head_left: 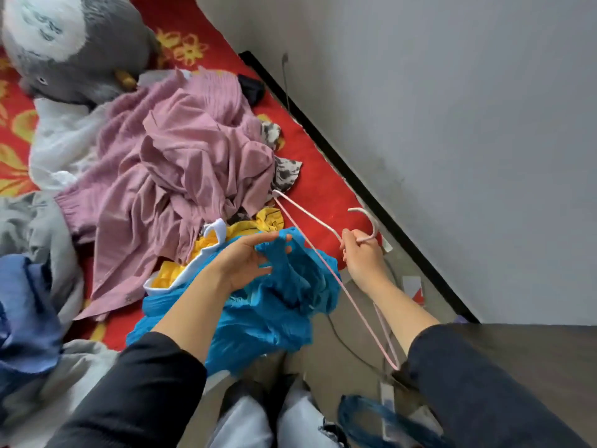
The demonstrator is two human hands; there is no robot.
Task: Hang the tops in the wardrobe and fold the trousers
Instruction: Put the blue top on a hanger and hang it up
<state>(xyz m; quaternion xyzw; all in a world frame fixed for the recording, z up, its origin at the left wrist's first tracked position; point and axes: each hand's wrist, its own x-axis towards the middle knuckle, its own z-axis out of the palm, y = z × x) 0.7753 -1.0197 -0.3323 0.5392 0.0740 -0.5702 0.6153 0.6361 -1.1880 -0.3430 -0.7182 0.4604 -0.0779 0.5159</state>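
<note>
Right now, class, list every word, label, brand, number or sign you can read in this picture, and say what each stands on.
No text here can be read.
plush toy: grey marks on its white patch, too blurred to read.
red and white card on the floor: too small to read.
No print shows on the blue top or the pink hanger.

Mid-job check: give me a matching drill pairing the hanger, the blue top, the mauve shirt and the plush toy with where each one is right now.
Things:
1 pink hanger
2 blue top
3 mauve shirt
4 plush toy

Places:
a top left on the red bedspread
b gripped below its hook by the right hand
c touching the left hand
d heaped in the middle of the bedspread

Pairs: 1-b, 2-c, 3-d, 4-a
</note>
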